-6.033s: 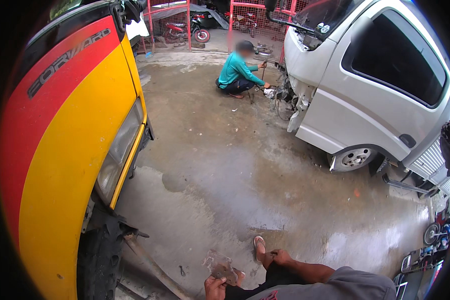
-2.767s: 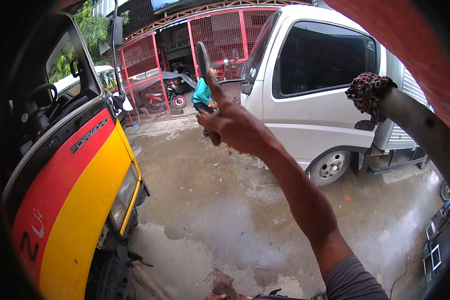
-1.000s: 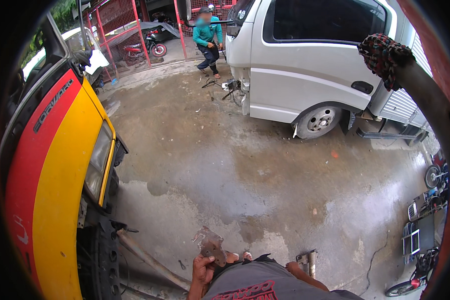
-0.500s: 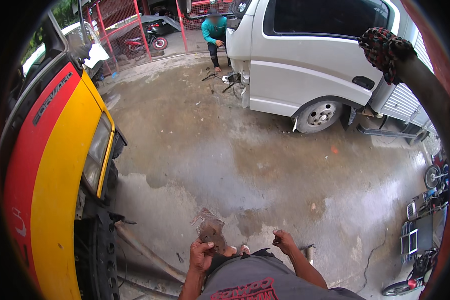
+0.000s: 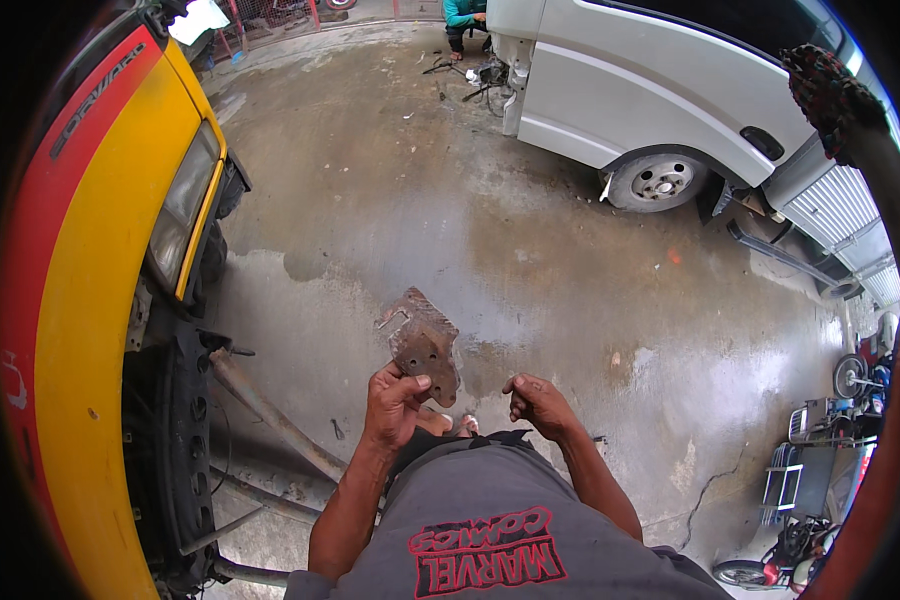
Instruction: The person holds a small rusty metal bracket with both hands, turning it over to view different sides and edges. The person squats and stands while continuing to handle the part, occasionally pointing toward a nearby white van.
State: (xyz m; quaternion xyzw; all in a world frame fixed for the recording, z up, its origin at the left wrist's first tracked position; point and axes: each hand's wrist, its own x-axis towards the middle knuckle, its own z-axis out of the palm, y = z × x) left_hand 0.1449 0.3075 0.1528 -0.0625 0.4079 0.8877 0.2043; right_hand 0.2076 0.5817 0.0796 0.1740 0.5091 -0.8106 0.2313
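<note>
White truck [image 5: 650, 95], red-and-yellow cab [image 5: 100, 230], wet concrete [image 5: 370, 190]

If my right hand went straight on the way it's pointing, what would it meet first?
Probably the rust-brown perforated plate held in your left hand, though depth is hard to judge.

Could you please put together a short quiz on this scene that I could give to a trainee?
1. Multiple choice: which hand grips the rusty metal plate?
a) the left
b) the right
c) both

2. True or false: the red-and-yellow truck is on the right side of the picture.

3. Fill in the blank: the co-worker near the front of the white truck wears a ____ top.

Key:
1. a. The left hand pinches its lower end, thumb on the upper face.
2. False. The red-and-yellow truck is on the left.
3. Teal.
</note>
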